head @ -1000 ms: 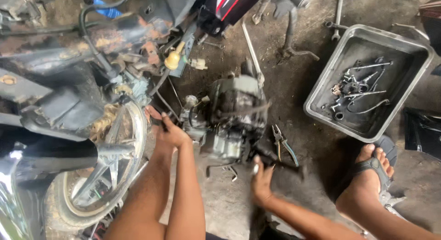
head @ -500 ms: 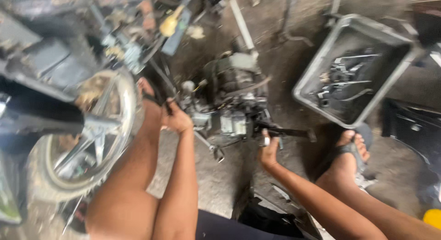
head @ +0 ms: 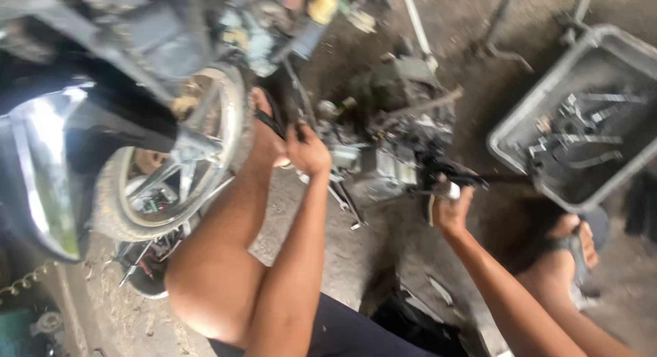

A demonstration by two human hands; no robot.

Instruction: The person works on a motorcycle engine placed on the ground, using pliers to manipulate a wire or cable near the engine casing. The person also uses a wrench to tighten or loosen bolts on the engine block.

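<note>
L hand point(head: 308, 150) is curled shut round a thin dark rod point(head: 293, 104) at the engine block point(head: 390, 148), which sits on the dirt floor point(head: 328, 247) btwn the motorbike wheel point(head: 174, 159) and the grey tool tray point(head: 582, 117). R hand point(head: 452, 210) is fisted on a dark-handled tool point(head: 455, 179) w/ its tip against the engine's near side, just left of the tray. Frame's blurry, so exact tool type can't be told; person's sandalled foot point(head: 571, 244) rests just below the tray

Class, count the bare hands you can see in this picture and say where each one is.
2. The left hand rests against the engine near the wheel; the right hand grips a dark tool at the engine's right side.
</note>
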